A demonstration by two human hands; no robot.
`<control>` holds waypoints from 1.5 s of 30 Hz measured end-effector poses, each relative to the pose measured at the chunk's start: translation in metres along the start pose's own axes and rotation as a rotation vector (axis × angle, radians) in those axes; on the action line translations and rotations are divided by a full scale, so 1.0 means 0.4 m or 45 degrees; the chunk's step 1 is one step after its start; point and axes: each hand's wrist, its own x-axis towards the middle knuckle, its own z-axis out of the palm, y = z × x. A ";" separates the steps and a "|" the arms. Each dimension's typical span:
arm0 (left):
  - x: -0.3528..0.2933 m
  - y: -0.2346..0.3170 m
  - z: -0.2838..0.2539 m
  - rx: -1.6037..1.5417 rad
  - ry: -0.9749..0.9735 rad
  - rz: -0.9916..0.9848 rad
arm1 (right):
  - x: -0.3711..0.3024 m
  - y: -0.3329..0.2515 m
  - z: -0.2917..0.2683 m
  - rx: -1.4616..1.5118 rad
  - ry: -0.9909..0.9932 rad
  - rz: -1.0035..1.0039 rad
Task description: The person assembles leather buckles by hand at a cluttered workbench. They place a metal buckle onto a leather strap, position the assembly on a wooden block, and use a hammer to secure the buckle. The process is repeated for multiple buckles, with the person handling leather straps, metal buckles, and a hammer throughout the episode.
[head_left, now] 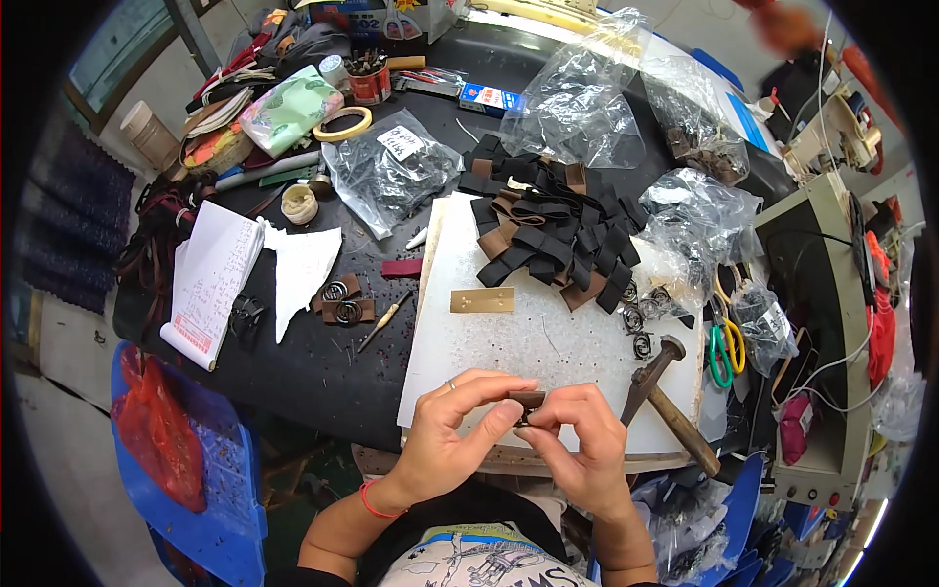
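A short dark brown strap piece (528, 399) is held between both hands over the near edge of the white board (440, 352). My left hand (458, 423) pinches its left side between thumb and fingers. On its right side the thumb and fingers of my right hand (584, 430) close on the same piece. Something small and dark shows under the strap, too hidden to name. Beyond the hands a tan rectangular plate with small holes (482, 300) lies on the board. A heap of black and brown strap loops (558, 225) covers the board's far part.
A hammer (675, 406) rests right of my right hand, beside black ring buckles (641, 328) and scissors (726, 347). Left of the board lie an awl (385, 321), brown straps with ring buckles (347, 303) and a notepad (215, 279). Clear plastic bags (577, 108) sit at the back.
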 end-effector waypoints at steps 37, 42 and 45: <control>-0.012 -0.039 0.021 -0.470 -0.023 -0.199 | -0.016 0.065 -0.001 0.976 -0.101 0.731; 0.005 -0.020 0.014 -0.819 -0.042 -0.490 | -0.018 0.070 0.022 1.046 0.039 0.591; 0.006 -0.011 -0.005 -0.785 -0.127 -0.506 | -0.008 0.083 0.020 0.704 0.075 0.362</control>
